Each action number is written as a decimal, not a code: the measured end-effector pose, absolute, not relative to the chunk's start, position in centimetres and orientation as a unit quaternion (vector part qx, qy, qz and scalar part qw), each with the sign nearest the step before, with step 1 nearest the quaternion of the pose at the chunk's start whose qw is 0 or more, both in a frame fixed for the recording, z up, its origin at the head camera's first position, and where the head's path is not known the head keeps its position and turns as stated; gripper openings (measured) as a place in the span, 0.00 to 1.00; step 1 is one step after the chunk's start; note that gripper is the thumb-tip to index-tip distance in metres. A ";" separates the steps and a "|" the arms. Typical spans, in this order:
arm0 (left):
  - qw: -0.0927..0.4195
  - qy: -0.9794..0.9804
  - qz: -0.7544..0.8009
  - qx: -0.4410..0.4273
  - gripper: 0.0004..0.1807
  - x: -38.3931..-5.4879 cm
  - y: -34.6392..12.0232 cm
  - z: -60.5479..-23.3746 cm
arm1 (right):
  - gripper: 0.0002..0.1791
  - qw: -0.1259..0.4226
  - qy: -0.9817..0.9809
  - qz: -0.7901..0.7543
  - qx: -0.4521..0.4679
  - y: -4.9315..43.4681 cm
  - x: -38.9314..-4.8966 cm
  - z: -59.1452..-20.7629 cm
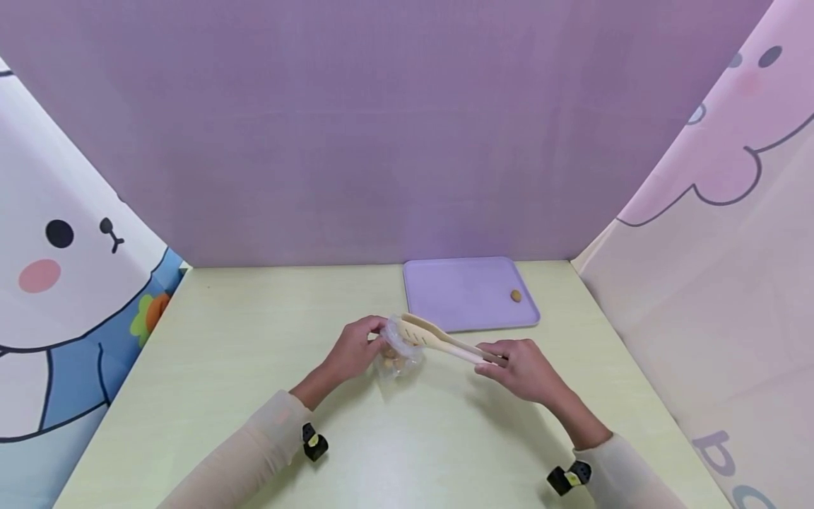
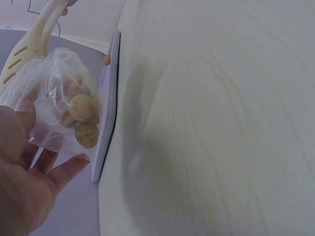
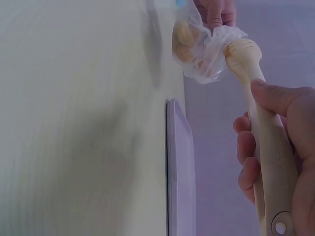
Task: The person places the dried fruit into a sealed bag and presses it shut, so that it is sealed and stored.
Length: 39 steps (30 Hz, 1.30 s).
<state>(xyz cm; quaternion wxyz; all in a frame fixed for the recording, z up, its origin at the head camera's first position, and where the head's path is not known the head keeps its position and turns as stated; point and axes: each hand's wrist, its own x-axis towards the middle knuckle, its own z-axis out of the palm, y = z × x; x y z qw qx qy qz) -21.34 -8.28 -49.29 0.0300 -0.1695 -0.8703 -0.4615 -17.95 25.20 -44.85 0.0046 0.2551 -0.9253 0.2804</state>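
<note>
My left hand (image 1: 352, 350) pinches a clear plastic bag (image 1: 399, 360) by its side, above the table. Inside the bag lie several round, brown pieces of food (image 2: 84, 109) with a rough, cracked surface. Cream-coloured tongs (image 1: 448, 345) with slotted heads are gripped in my right hand (image 1: 524, 371), thumb on one arm and fingers around the other. The heads of the tongs reach the bag's open mouth, close to my left fingers. A brown spot shows by the slots in the right wrist view; I cannot tell if the tongs hold a piece.
A purple tray (image 1: 458, 286) lies at the back of the pale table (image 1: 267, 318), beyond the bag. One small brown piece (image 1: 516, 295) sits near its right edge. A purple panel (image 1: 381, 141) rises behind the table, with printed cloths at both sides.
</note>
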 end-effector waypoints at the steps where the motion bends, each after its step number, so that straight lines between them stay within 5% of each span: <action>1: 0.030 -0.871 -0.461 -0.170 0.11 -21.3 -8.3 -49.3 | 0.15 0.005 -0.925 0.280 0.256 25.2 -18.0 -44.9; 13: 0.034 -0.871 -0.462 -0.165 0.11 -21.3 -8.2 -49.3 | 0.19 -0.012 -0.927 0.298 0.226 25.3 -18.0 -44.7; 39: 0.030 -0.875 -0.454 -0.165 0.11 -21.6 -8.4 -49.6 | 0.23 0.048 -0.946 0.286 0.143 28.1 -19.2 -45.1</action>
